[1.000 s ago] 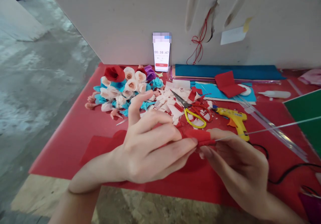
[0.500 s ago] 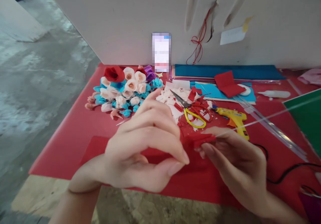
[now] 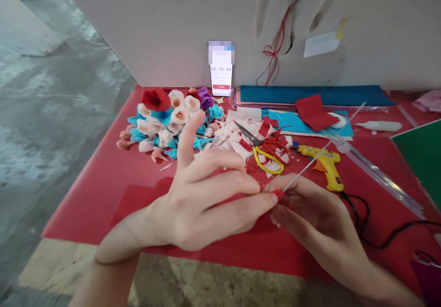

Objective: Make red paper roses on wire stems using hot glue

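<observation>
My left hand [image 3: 206,206] reaches in from the left, little finger raised, its other fingertips closed on a small red crepe paper piece [image 3: 279,194]. From the right, my right hand [image 3: 317,220] pinches the same paper between thumb and fingers. A thin pale stem [image 3: 322,152], perhaps wire, sticks out of the paper and slants up to the right. Most of the paper is hidden by my fingers. Beyond my hands lie scissors with yellow and red handles [image 3: 265,160] on pale and red paper scraps [image 3: 227,135].
Paper flowers [image 3: 155,125] crowd the table's back left. A lit phone [image 3: 221,75] leans on the wall. To the right lie a yellow glue gun [image 3: 329,162] with a black cord, clear sticks [image 3: 386,178], a white bottle [image 3: 382,125] and a green sheet [image 3: 422,160].
My left hand has moved right from apart to touching the red paper at my right fingertips. Its little finger has lifted. The pale stem now points more steeply upward.
</observation>
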`<act>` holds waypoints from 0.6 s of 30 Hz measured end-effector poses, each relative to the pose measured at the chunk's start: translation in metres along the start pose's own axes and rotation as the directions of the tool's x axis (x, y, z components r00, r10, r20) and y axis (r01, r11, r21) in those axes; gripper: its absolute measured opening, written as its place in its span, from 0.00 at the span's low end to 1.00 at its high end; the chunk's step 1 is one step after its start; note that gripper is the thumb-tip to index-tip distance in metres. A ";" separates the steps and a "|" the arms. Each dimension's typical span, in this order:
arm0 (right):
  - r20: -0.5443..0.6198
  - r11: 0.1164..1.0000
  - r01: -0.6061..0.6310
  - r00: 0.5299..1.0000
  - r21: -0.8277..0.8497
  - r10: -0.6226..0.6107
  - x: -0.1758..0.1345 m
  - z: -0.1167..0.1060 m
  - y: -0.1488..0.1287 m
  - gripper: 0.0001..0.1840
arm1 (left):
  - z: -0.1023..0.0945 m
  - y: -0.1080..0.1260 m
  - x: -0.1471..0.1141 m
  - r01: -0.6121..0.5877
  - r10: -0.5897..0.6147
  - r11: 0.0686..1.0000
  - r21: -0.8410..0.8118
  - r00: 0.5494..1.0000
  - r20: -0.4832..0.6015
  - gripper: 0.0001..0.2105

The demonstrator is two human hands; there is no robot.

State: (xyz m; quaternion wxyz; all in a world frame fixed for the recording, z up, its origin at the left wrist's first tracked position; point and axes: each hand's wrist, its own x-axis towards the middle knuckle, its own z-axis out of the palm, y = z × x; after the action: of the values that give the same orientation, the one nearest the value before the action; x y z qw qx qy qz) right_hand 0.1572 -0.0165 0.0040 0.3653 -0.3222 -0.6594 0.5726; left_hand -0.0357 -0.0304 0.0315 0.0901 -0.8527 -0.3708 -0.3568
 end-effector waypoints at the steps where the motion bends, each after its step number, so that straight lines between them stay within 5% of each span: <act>1: 0.004 1.000 -0.005 1.000 0.002 0.005 -0.001 0.000 0.001 0.07 | 0.001 -0.001 0.001 -0.012 0.012 1.000 0.005 1.000 0.002 0.05; 18: 0.022 0.998 0.063 0.998 0.000 -0.062 -0.010 0.000 0.011 0.17 | 0.003 -0.001 -0.002 -0.037 0.036 0.999 0.022 0.999 0.026 0.04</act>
State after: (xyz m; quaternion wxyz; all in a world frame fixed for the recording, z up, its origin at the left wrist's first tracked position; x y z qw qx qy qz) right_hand 0.1624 -0.0230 -0.0081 0.3755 -0.2953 -0.6735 0.5640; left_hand -0.0353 -0.0297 0.0278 0.1013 -0.8628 -0.3602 -0.3399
